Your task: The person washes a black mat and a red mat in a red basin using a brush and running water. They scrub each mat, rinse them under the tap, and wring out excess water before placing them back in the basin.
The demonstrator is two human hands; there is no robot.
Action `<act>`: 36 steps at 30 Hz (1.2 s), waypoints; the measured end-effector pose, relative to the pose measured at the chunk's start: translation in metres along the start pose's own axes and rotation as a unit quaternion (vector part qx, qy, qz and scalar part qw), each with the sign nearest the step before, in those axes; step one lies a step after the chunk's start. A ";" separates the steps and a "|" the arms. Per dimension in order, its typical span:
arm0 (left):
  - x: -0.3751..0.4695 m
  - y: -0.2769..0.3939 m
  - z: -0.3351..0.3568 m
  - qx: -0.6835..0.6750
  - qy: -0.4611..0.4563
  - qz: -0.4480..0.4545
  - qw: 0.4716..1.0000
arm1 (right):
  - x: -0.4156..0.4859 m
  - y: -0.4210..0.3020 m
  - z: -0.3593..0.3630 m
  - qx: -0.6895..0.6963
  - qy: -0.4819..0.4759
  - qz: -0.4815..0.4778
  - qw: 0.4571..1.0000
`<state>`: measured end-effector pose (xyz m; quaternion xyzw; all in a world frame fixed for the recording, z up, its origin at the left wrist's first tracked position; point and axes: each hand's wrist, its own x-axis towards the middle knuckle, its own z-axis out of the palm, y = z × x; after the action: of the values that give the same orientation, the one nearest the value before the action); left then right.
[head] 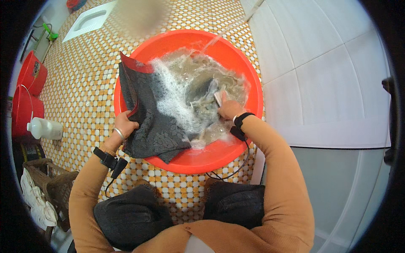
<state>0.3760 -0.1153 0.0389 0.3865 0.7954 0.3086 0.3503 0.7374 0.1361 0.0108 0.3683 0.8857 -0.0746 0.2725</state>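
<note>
A large red plastic basin (205,161) stands on the floor, holding murky, foamy water (218,72). A dark, textured mat with a red underside (155,126) hangs over the basin's left side, partly in the water. My left hand (126,125) grips its folded left edge. My right hand (230,107) is at the water's surface on the right, closed on a pale, flat-sided object (218,99), perhaps a brush; its far side is hidden by splashing. A stream of water (212,42) falls into the back of the basin.
Red buckets (27,109) and a white plastic jug (47,128) stand at the left. A wooden chair (60,189) with white cloth is at the lower left. A white squat toilet (90,20) lies at the back left. A tiled wall (316,72) borders the right side.
</note>
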 end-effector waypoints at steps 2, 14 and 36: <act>0.002 -0.002 0.003 -0.011 -0.010 -0.009 1.000 | -0.008 -0.036 -0.010 0.077 -0.009 -0.024 0.997; -0.007 0.002 -0.001 -0.048 -0.028 -0.032 0.998 | 0.023 0.011 0.001 -0.002 0.044 0.106 0.993; -0.031 0.084 -0.062 -0.092 0.028 0.052 0.994 | 0.040 -0.032 -0.003 0.217 0.036 0.075 0.973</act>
<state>0.3748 -0.1119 0.1480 0.3846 0.7518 0.4091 0.3458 0.6909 0.1384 -0.0099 0.4866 0.8276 -0.2305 0.1588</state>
